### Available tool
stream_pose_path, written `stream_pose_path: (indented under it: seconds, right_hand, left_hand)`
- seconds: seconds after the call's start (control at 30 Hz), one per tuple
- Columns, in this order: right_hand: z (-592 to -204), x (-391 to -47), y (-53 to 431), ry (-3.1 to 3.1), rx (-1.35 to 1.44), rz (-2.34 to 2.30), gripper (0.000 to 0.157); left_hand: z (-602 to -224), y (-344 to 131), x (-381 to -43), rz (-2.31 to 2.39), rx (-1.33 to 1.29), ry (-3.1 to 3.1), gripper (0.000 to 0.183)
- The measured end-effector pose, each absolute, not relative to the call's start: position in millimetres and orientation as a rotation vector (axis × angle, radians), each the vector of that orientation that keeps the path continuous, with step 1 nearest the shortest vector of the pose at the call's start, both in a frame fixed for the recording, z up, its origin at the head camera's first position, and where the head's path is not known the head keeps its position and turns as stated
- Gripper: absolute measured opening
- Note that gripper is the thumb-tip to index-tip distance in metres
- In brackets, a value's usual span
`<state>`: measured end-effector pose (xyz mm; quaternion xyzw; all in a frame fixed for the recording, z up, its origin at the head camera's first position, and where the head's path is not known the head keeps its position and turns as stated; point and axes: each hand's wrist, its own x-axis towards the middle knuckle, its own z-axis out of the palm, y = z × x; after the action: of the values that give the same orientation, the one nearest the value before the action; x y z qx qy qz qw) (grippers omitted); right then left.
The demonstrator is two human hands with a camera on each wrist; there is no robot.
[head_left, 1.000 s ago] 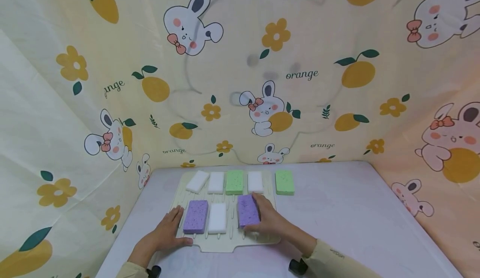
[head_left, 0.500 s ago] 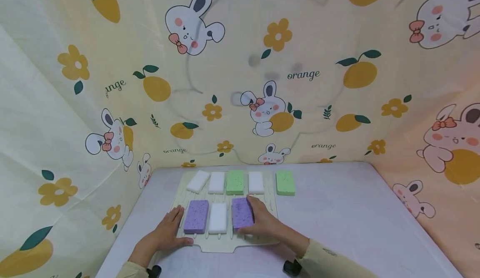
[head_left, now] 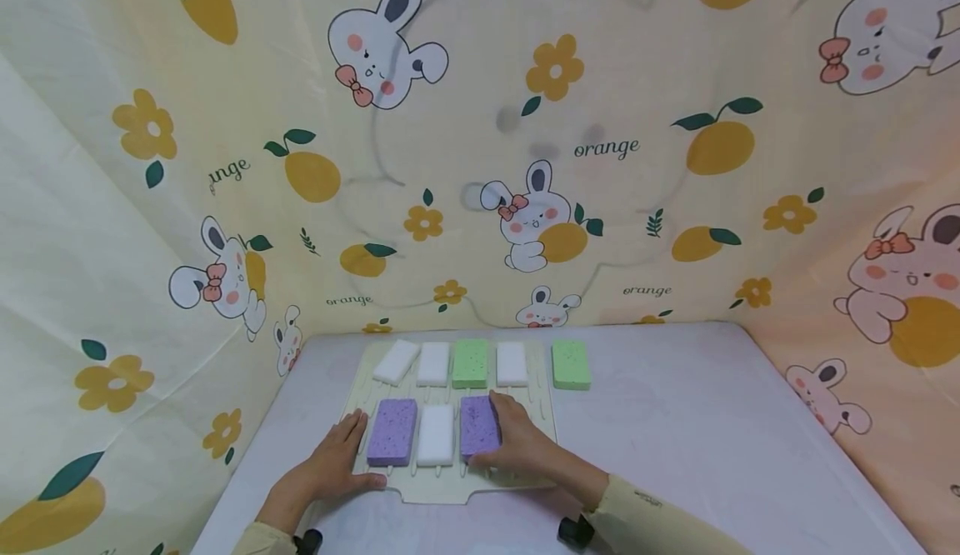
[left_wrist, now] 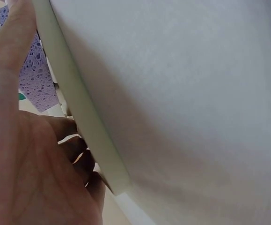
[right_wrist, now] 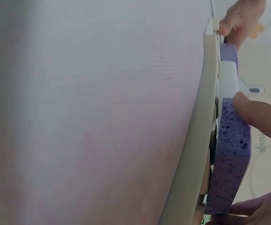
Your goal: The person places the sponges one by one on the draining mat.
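Note:
My right hand (head_left: 525, 447) grips a purple sponge (head_left: 477, 427) by its ends, thumb at the near end and fingers at the far end. This sponge lies at the right of the front row on a cream ribbed drainboard (head_left: 435, 492). My left hand (head_left: 330, 459) rests along the drainboard's left edge, thumb by its front edge. Beside that hand lies another purple sponge (head_left: 392, 432), with a white sponge (head_left: 436, 436) between the two purple ones. In the right wrist view, the gripped sponge (right_wrist: 231, 154) sits close over the drainboard's ribs, next to the white one.
Along the back of the drainboard lie a tilted white sponge (head_left: 396, 362), an upright white one (head_left: 433, 365), a green sponge (head_left: 470, 363) and another white sponge (head_left: 512, 365). Off its right side, a second green sponge (head_left: 571, 364) lies on the white table (head_left: 712, 438). Printed cloth hangs behind.
My right hand has slid the purple sponge leftward across the drainboard, closer to the white sponge in the front row. The left hand has stayed in place.

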<state>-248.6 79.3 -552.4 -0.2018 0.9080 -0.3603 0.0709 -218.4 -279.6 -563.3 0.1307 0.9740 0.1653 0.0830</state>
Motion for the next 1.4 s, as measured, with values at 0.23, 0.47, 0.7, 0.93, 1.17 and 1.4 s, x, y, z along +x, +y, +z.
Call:
stream_pose_path:
  seconds: [0.23,0.47,0.7,0.93,1.17,1.4]
  right_hand:
    - [-551.5,-246.3,80.1,2.755,-0.642,-1.037,0.129]
    - [-547.8,-244.2,89.6,2.755,-0.630,-1.020,0.126]
    - [-541.3,-248.4,100.5,2.791,-0.648,-1.028,0.123]
    - [-541.0,-255.0,113.3,2.844,-0.679,-1.023,0.121]
    - [-540.5,-262.9,127.6,2.892,-0.674,-1.005,0.118]
    - [-538.8,-271.2,140.5,2.893,-0.600,-1.046,0.115]
  left_hand:
    - [-562.2,-278.5,-217.9,0.499,0.380,2.897,0.129]
    - [-562.3,-278.3,-215.6,0.511,0.395,2.910,0.127]
    - [-574.9,-282.6,-221.2,0.480,0.380,2.938,0.127]
    - [-578.3,-283.8,-222.8,0.483,0.391,2.939,0.128]
    - [-578.2,-284.1,-223.1,0.482,0.415,2.955,0.127]
    - [-572.0,-281.5,-221.4,0.486,0.420,2.950,0.126]
